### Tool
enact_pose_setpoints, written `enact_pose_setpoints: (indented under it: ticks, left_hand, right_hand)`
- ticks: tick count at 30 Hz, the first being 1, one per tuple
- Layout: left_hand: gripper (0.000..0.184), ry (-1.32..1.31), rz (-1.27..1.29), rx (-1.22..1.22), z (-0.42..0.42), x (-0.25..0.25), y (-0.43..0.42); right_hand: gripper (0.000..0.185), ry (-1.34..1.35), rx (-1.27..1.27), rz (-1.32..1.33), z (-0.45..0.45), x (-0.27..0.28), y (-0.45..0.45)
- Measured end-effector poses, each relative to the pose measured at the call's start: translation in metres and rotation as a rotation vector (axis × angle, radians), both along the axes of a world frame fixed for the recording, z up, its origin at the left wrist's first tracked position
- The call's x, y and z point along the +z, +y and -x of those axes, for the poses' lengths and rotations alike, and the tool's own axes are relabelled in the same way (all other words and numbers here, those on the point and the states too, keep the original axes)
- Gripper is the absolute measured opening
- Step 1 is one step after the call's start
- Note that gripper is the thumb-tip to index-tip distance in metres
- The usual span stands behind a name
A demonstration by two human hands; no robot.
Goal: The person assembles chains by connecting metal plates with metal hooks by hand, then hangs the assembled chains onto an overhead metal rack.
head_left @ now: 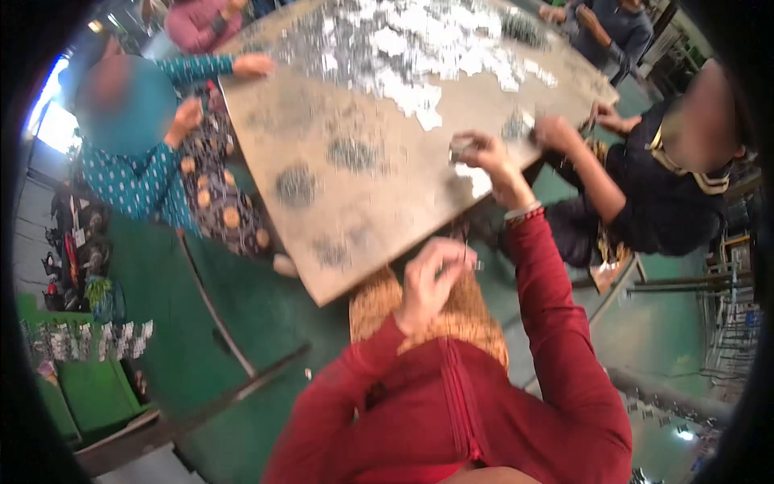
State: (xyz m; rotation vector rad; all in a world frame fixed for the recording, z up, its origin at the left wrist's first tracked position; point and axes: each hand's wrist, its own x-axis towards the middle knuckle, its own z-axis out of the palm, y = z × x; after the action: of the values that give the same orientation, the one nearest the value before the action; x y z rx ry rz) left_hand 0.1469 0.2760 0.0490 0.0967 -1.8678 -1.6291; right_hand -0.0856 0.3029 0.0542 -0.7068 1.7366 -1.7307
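Low in front of my body, my left hand (430,278) is closed in a pinch on a small metal piece (477,264) that shows at the fingertips. My right hand (493,165) reaches over the near right edge of the table (427,189). Its fingers are closed on another small metal part (459,152), whose exact shape is too blurred to make out. Just below that hand, bright flat pieces (474,181) lie at the table edge.
Small grey parts lie in piles (297,185) on the table's left half. A wide heap of shiny flat metal pieces (411,48) covers its far side. One person in a dotted teal sleeve (197,66) sits left; another in dark clothes (653,185) works right.
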Motion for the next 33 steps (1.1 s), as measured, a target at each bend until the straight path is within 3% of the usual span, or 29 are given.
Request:
enact_pose_setpoints:
  ticks: [4, 6, 8, 11, 20, 24, 27, 31, 32, 33]
  left_hand:
    - [0.009, -0.004, 0.030, 0.008, 0.000, -0.001, 0.001]
    - [0.009, 0.025, -0.018, 0.013, 0.002, -0.009, 0.005]
    - [0.007, -0.005, -0.081, 0.001, 0.002, -0.015, 0.008]
    - [0.006, -0.062, -0.119, -0.018, 0.001, -0.020, 0.010]
    - [0.006, -0.127, -0.153, -0.062, 0.005, -0.019, 0.016]
    - [0.011, -0.031, 0.306, 0.083, 0.006, -0.014, 0.010]
    - [0.012, 0.009, 0.311, 0.113, 0.005, -0.022, 0.007]
    - [0.051, -0.027, 0.335, 0.268, -0.004, -0.022, -0.019]
    - [0.047, -0.135, 0.241, 0.346, -0.004, -0.025, -0.036]
    - [0.036, -0.134, 0.326, 0.459, 0.001, -0.030, -0.066]
  right_hand:
    - [0.023, 0.073, 0.077, -0.048, -0.023, -0.013, 0.030]
    - [0.012, 0.016, 0.039, -0.114, -0.040, -0.008, 0.049]
    - [0.011, -0.226, 0.074, 0.056, -0.056, -0.008, 0.062]
    - [0.016, -0.354, -0.030, 0.172, -0.089, 0.011, 0.071]
    - [0.018, -0.261, -0.177, 0.191, -0.111, 0.021, 0.089]
    - [0.018, -0.243, -0.180, 0.169, -0.116, 0.030, 0.089]
    - [0.016, -0.087, -0.252, 0.163, -0.121, 0.021, 0.087]
    - [0.019, -0.053, -0.254, 0.178, -0.130, 0.024, 0.086]
    - [0.018, -0.068, -0.253, 0.196, -0.130, 0.022, 0.085]
    - [0.018, -0.070, -0.237, 0.217, -0.130, 0.022, 0.084]
